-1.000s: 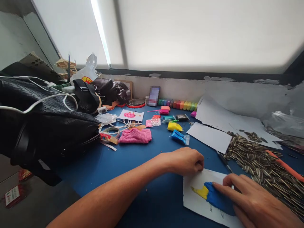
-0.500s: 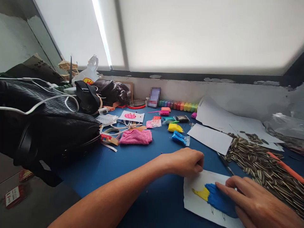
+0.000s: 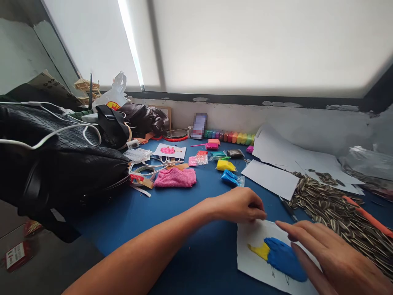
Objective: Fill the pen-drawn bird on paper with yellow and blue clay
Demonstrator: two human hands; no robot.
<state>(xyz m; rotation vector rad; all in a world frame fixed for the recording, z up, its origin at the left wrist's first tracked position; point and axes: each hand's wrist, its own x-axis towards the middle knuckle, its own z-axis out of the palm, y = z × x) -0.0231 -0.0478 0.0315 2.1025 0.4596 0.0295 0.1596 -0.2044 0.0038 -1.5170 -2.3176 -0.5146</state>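
A sheet of white paper (image 3: 250,260) lies at the front right of the table, with blue modelling clay (image 3: 285,260) spread in a rounded shape and a yellow clay piece (image 3: 260,250) joined to its left side. Two small drawn marks show below the blue. My left hand (image 3: 241,205) rests at the sheet's top edge, fingers curled in; whatever is between the fingertips is hidden. Over the sheet's right side is my right hand (image 3: 328,250), fingers stretched out and nothing held. Its index finger is above the blue clay, and the hand covers the sheet's right edge.
Striped sunflower seeds (image 3: 331,209) are heaped at right, with an orange tool (image 3: 365,215) on them. Blue (image 3: 230,178) and yellow clay packs (image 3: 225,165) lie ahead, beside a blank white card (image 3: 270,178). A pink cloth (image 3: 175,177) and black bag (image 3: 67,164) are at left.
My right hand has lifted its index finger off the blue clay and moved it up and back, uncovering more of the blue. My left hand has shifted slightly along the paper's top edge.
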